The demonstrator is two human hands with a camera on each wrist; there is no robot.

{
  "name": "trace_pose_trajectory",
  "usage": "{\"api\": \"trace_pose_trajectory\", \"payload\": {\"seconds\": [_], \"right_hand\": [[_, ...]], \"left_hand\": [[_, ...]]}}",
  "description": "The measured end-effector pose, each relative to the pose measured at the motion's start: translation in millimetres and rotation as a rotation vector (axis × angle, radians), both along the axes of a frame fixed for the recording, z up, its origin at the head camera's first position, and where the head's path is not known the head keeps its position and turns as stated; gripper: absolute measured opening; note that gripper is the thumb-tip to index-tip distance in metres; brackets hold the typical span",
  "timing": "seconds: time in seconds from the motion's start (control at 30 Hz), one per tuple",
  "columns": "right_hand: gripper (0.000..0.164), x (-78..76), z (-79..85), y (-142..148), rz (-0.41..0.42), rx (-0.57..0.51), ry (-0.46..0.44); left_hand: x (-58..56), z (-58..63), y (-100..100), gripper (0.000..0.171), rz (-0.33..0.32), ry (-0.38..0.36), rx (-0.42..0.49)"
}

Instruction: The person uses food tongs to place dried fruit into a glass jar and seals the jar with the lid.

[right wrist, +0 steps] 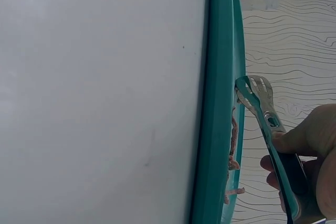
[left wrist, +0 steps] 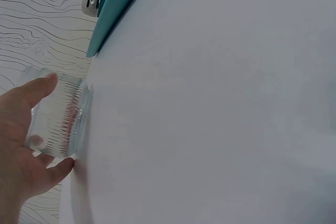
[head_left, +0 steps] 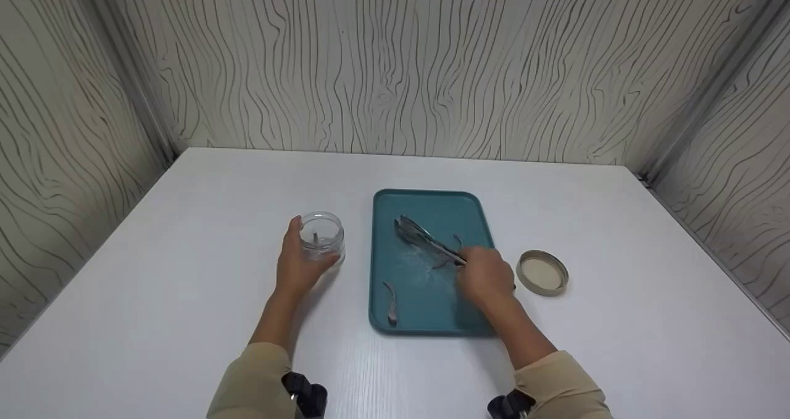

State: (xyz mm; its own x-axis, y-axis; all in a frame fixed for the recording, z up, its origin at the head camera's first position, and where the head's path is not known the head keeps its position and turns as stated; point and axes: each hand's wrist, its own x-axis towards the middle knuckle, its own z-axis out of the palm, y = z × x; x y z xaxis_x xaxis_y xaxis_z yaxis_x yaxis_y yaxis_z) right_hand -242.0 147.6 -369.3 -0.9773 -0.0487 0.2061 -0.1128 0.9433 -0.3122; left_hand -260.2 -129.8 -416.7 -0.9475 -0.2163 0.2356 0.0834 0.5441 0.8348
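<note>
My left hand (head_left: 299,269) grips a clear glass jar (head_left: 331,241) to the left of the teal tray (head_left: 426,206), thumb on one side and fingers on the other. The jar has no lid on it, and something small and dark shows inside. In my right hand (head_left: 487,277) is a pair of metal tongs (head_left: 435,246), their slotted heads over the tray's middle, close together. The right wrist view shows nothing clearly between the tong heads (right wrist: 257,90). A thin, brownish shrivelled strip (head_left: 392,308) lies at the tray's near left; others lie by the tongs, partly covered.
A round jar lid (head_left: 543,273) lies on the white table (head_left: 617,252) to the right of the tray, its hollow side up. Pale powdery smudges mark the tray's middle. Wood-patterned panels (head_left: 382,67) rise behind the table and on both sides.
</note>
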Motion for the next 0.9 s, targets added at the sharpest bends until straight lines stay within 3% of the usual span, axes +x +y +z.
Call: {"api": "trace_pose_trajectory", "payload": {"seconds": [0.37, 0.9], "right_hand": [[0.028, 0.5, -0.5, 3.4, -0.002, 0.021, 0.039], [0.028, 1.4, 6.0, 13.1, -0.027, -0.085, 0.015]], "left_hand": [[1.2, 0.4, 0.9, 0.090, 0.003, 0.009, -0.010], [1.3, -0.1, -0.6, 0.090, -0.002, -0.018, -0.018]]}}
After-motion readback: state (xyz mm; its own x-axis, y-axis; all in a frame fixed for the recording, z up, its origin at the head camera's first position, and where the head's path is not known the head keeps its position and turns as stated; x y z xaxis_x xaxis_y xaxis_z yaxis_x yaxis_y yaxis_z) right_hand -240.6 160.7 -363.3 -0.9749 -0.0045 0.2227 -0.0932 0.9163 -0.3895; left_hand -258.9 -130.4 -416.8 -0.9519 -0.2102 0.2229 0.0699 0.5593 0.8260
